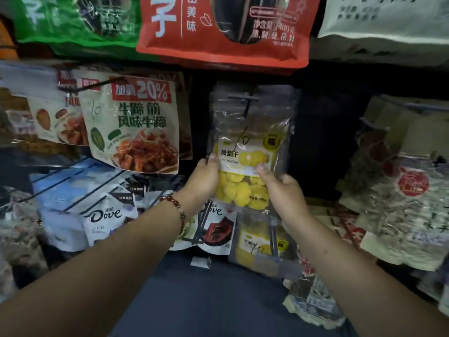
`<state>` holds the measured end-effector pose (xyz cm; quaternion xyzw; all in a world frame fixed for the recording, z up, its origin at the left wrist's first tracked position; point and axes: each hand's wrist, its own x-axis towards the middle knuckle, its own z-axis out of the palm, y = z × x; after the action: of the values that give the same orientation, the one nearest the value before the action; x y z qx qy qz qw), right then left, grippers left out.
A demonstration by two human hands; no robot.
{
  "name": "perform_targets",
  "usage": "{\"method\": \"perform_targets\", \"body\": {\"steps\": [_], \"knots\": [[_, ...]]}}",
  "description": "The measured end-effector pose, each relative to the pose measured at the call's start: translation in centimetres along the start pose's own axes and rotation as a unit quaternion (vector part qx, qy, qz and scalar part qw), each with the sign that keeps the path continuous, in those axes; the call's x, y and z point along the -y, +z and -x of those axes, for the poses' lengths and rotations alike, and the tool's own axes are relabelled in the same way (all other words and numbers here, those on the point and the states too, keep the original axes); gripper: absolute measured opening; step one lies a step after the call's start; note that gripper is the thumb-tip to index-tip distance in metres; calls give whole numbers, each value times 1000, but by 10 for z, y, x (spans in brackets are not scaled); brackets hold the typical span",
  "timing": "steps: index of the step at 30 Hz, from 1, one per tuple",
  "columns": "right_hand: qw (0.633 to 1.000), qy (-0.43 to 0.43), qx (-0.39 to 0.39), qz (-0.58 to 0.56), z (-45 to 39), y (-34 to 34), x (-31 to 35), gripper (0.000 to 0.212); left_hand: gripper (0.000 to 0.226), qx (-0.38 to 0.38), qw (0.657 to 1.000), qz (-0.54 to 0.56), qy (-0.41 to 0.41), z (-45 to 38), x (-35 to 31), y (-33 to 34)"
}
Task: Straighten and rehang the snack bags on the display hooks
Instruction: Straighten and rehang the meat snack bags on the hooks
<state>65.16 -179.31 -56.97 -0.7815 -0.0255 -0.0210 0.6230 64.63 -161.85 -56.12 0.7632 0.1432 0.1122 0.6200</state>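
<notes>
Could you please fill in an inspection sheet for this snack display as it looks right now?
Surface: dark display rack with hooks; no table seen.
Job's things: clear pineapple bag with yellow slices, its top at the hook, tilted slightly.
Clutter: beef tendon bag to its left, red seed bag above, Dove bags lower left, another yellow fruit bag below.
Grippers: left hand and right hand both grip the pineapple bag's lower half.
Cables: nothing seen.
Surroundings: more hanging bags, blurred, on both sides.
</notes>
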Motion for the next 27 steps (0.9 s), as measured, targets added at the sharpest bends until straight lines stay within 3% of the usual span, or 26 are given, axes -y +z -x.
{"method": "perform_targets", "body": {"steps": [4, 9, 14, 18, 27], "knots": [[999, -9, -35, -14, -2, -9, -2, 60, 63, 18, 1000, 13, 13, 9, 6, 6], [996, -29, -37, 75, 1, -21, -11, 54, 71, -6, 999, 27, 28, 17, 11, 5], [997, -37, 19, 62, 5, -36, 2, 38, 35, -35, 998, 20, 45, 31, 0, -1], [997, -33, 58, 30, 10, -36, 1, 42, 36, -32, 997, 3, 73, 35, 0, -3], [999, -42, -2, 1, 10, -23, -9, 38, 31, -1, 997, 25, 74, 29, 3, -2]]}}
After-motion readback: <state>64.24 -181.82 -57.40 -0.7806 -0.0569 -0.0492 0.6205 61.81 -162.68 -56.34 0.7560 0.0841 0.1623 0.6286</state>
